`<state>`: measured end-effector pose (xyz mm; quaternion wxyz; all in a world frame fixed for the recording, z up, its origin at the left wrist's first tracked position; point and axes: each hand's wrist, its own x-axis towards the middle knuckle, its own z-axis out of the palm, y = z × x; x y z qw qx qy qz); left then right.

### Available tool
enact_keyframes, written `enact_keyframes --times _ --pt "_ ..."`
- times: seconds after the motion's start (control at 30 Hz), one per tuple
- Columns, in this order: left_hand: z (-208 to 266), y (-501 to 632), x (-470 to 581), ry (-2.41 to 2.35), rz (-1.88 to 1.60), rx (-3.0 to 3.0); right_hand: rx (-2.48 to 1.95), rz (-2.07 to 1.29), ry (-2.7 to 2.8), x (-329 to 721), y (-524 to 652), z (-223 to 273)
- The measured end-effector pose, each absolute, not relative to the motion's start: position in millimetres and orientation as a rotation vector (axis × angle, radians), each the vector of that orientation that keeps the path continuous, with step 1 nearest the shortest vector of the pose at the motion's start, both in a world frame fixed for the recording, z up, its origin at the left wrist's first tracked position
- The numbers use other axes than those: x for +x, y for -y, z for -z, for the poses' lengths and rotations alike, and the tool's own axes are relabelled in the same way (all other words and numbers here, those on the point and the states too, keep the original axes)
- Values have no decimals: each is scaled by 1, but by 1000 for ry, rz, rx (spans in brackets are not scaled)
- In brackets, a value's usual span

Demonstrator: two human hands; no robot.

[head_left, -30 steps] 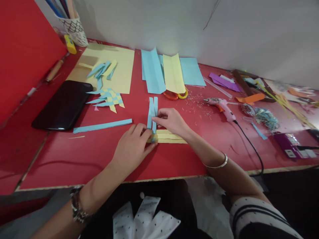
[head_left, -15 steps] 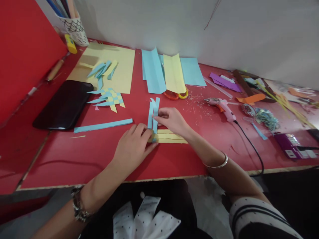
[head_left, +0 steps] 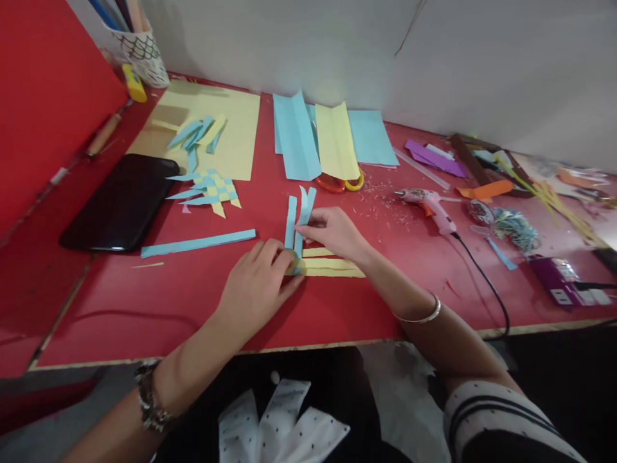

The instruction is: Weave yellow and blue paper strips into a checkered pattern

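My right hand pinches a blue paper strip, which leans slightly right. To its left a second blue strip runs upward from under my left fingers. My left hand is bent over the crossing point of the strips, its thumb and fingertips closed on the left ends of the yellow paper strips. Those yellow strips run right, beneath my right wrist. Under my left fingertips, part of the weave is hidden. Another blue strip lies loose to the left.
Left are a black tablet-like slab and a woven blue-yellow paper piece. Folded sheets rest at the back over scissors. A pink glue gun with its cord and a purple power socket box are right.
My right hand has tilted its blue strip to the right, widening the gap from the other blue strip. My left hand stays almost in place.
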<state>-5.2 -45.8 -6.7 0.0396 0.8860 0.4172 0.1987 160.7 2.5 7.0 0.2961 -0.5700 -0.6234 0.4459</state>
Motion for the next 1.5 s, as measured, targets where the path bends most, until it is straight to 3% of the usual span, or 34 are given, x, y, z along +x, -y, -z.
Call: enact_keyframes --times 0.87,1.5 --pt "8 44 -6 -1237 -568 2642 -1510 -956 1825 155 2 -5" --pt "9 45 -6 -1224 -580 2601 -1489 -1158 1581 158 -6 4"
